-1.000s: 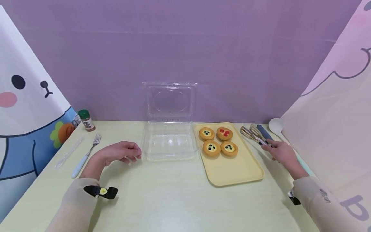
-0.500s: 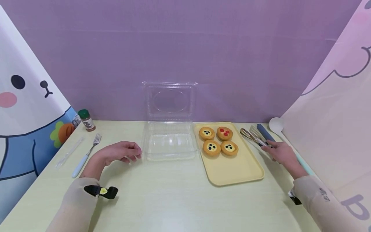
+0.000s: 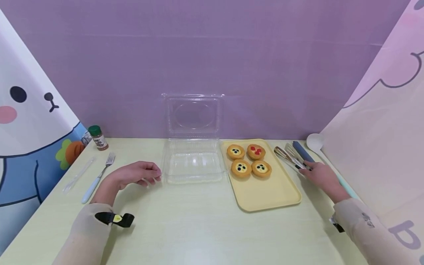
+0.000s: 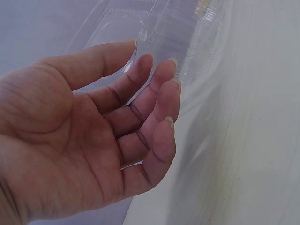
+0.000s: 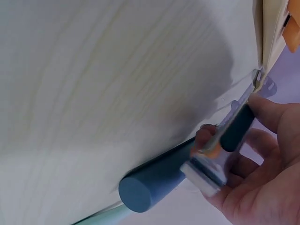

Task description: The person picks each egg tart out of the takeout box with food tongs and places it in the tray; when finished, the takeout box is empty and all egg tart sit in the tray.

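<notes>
My right hand (image 3: 322, 178) pinches a pair of metal tongs (image 3: 287, 156) with dark grip pads, thumb on one side and fingers on the other. In the right wrist view the tongs (image 5: 236, 129) slant up toward the tray's edge, held just above a blue cylindrical rod (image 5: 157, 180). At the left, my left hand (image 3: 135, 173) hovers palm inward with loosely bent fingers, holding nothing. Its fingertips are close to the left side of an open clear plastic clamshell box (image 3: 194, 162), whose lid stands up against the purple backdrop.
Several egg tarts (image 3: 241, 169) lie on the back half of a yellow tray (image 3: 269, 195). A white spoon (image 3: 314, 142) with a mint handle lies along the right edge. Leftward are a fork (image 3: 97, 180), a clear wrapped utensil (image 3: 78, 175) and a green-capped seasoning jar (image 3: 98, 138).
</notes>
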Tool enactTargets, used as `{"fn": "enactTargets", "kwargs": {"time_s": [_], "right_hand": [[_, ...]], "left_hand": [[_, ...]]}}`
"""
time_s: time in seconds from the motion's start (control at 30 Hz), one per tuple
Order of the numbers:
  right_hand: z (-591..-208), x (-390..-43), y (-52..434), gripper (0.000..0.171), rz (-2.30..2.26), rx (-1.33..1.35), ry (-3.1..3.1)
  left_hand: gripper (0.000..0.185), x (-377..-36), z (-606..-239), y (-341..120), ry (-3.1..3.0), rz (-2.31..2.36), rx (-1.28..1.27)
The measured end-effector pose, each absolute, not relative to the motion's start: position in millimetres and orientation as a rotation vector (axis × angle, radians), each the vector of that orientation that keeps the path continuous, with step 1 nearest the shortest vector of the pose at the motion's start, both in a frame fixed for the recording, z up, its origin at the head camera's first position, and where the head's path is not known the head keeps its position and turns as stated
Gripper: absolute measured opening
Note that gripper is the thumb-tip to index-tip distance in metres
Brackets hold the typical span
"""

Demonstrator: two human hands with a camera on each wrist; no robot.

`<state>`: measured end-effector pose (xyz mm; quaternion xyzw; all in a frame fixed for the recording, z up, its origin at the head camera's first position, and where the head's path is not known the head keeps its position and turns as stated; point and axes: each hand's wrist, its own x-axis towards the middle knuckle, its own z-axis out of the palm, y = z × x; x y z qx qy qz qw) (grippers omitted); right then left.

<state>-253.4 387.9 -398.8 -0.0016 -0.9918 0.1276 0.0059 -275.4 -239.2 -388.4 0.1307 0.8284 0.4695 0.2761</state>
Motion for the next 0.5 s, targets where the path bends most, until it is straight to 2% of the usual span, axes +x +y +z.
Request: {"fn": "enactTargets", "kwargs": {"time_s": [0.5], "right_hand": [[-397.1,-249.9,387.1,0.055,0.243,-0.022,-3.138]], "left_hand": [[0.039,-277.7,-390.7,-236.8,2.223,1.268,0.349]]}}
